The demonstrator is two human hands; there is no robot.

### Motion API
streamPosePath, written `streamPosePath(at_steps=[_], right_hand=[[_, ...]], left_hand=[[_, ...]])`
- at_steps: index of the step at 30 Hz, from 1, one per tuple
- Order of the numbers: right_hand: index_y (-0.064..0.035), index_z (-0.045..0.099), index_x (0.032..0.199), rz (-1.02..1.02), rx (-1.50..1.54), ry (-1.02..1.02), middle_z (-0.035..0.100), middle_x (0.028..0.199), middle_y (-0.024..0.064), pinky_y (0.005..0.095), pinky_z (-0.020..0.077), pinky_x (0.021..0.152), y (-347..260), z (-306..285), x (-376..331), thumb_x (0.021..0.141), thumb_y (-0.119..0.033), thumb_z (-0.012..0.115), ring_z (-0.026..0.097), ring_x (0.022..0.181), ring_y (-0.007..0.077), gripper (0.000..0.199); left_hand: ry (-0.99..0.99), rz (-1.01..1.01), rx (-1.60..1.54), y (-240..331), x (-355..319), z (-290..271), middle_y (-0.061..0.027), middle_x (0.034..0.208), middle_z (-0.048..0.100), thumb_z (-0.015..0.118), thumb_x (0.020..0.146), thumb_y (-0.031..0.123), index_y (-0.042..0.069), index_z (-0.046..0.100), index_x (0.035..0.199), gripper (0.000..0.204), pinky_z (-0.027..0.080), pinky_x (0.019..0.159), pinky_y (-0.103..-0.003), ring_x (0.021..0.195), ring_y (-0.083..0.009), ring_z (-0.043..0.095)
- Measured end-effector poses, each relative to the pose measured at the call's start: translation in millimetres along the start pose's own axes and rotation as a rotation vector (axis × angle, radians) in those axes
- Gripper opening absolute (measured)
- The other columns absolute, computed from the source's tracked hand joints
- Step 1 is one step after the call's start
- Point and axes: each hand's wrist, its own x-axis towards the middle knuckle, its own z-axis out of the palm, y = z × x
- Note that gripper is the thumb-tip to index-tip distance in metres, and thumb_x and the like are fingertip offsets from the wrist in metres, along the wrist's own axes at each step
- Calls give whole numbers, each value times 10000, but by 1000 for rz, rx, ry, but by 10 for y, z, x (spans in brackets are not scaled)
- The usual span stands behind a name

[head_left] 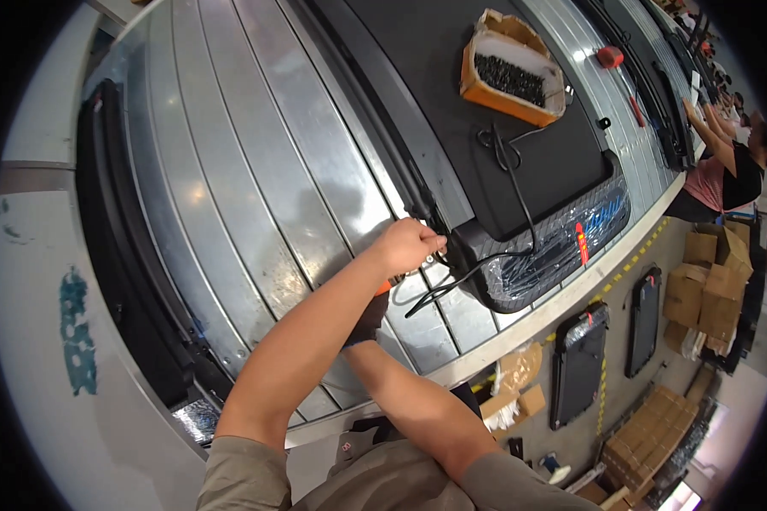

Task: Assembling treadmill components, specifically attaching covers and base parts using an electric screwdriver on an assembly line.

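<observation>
Two hands at treadmill point(519, 162) corner, left hand point(407, 245) fingers curled against frame, right hand point(368, 319) hidden, grip unclear.

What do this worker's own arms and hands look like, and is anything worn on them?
Both forearms are bare from the short sleeves down. The sleeves belong to a plain olive-grey shirt with no markings visible. The left hand wears no glove, ring or watch that can be seen. The right hand is mostly hidden under the left forearm; it seems to wear a dark glove with a blue cuff edge.
</observation>
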Motion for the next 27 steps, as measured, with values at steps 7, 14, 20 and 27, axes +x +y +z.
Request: streamPosePath(at_steps=[7, 14, 20, 27], right_hand=[[-73, 535, 1159, -50, -348, 9, 689, 938, 74, 347, 555, 703, -129, -701, -573, 853, -125, 751, 680, 827, 162, 378], [-73, 543, 1150, -112, -605, -44, 693, 927, 72, 347, 556, 698, -178, -1112, -1045, 857, -133, 752, 681, 813, 162, 365], [-73, 549, 1142, -167, -777, -165, 696, 917, 71, 347, 557, 694, -213, -1085, -1366, 861, -140, 753, 682, 801, 162, 354], [-73, 556, 1132, -234, -976, -229, 700, 906, 69, 348, 559, 689, -88, -1316, -1879, 865, -149, 754, 684, 787, 163, 341]], left_hand=[[-52, -32, 65, 388, -208, 197, -102, 1068, 759, 654, 967, 382, 172, 807, 1052, 273, 536, 886, -393, 1018, -281, 705], [412, 462, 784, 811, -639, 541, -75, 835, 722, 658, 844, 202, 126, 737, 812, 114, 487, 730, -410, 891, -227, 695], [33, 1346, 443, 1446, -517, 1478, -153, 1325, 528, 621, 865, 312, 97, 630, 1158, 363, 316, 1175, -430, 1349, -327, 437], [89, 1199, 780, 945, -261, 1519, -180, 1664, 211, 535, 945, 472, 124, 306, 1582, 762, 35, 1288, -469, 1570, -322, 106]])
